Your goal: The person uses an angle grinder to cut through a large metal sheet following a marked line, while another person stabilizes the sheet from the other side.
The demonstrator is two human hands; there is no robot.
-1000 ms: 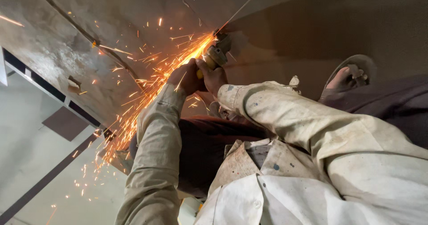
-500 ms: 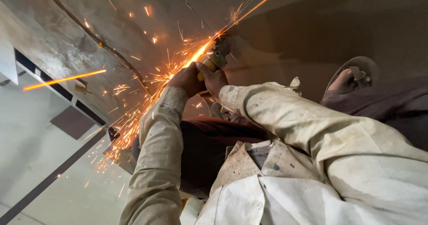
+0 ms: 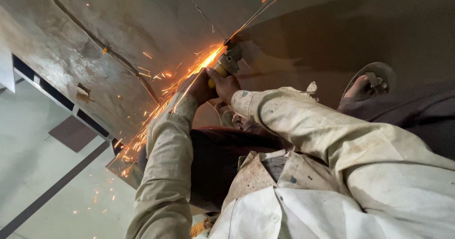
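Observation:
My left hand (image 3: 199,88) and my right hand (image 3: 226,85) are both closed around a yellow-handled angle grinder (image 3: 228,63). Its disc presses on a grey metal sheet (image 3: 118,40) lying on the floor. A bright orange stream of sparks (image 3: 189,75) runs from the disc back along my left sleeve toward the lower left. A thin spark streak also shoots toward the upper right. Both arms are in stained cream sleeves, and the disc itself is hidden by glare.
My foot in a sandal (image 3: 368,83) rests on the dark floor to the right of the grinder. A seam or raised edge (image 3: 102,49) crosses the sheet diagonally. Pale tiled floor with a dark stripe (image 3: 52,191) lies at lower left.
Both hands stay clamped on the grinder at nearly the same spot. The spark spray has thinned at the left and now hugs my left sleeve, with a streak toward the upper right.

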